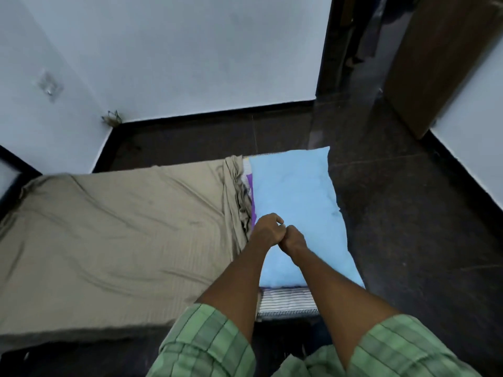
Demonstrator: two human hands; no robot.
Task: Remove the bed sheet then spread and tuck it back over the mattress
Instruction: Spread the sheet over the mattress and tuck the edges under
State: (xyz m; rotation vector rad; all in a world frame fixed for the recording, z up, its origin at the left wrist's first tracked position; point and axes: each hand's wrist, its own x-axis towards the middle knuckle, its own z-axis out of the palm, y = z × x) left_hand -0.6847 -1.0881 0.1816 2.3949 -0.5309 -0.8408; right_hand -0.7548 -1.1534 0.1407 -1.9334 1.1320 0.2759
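Most of the tan bed sheet (114, 235) is lying over the mattress (285, 302), wrinkled and slack, while its right-hand edge is bunching into a ridge just beside the blue pillow (296, 210). At that end the striped mattress cover is showing bare under and around the pillow, so we are judging the sheet as only partly on: either it is coming off from the pillow end, or it is going back on with that end not yet covered. Nothing here is telling us which.

We are holding both hands together over the pillow's near-left part, close to the bunched edge. Our left hand (265, 229) and our right hand (295, 240) are both curling, knuckles touching, but whether either grip is pinching cloth or simply closing on nothing we cannot tell, since the fingers are hidden from this angle.

Smoothing, covering the pillow end and tucking along the visible edges are all looking unfinished.
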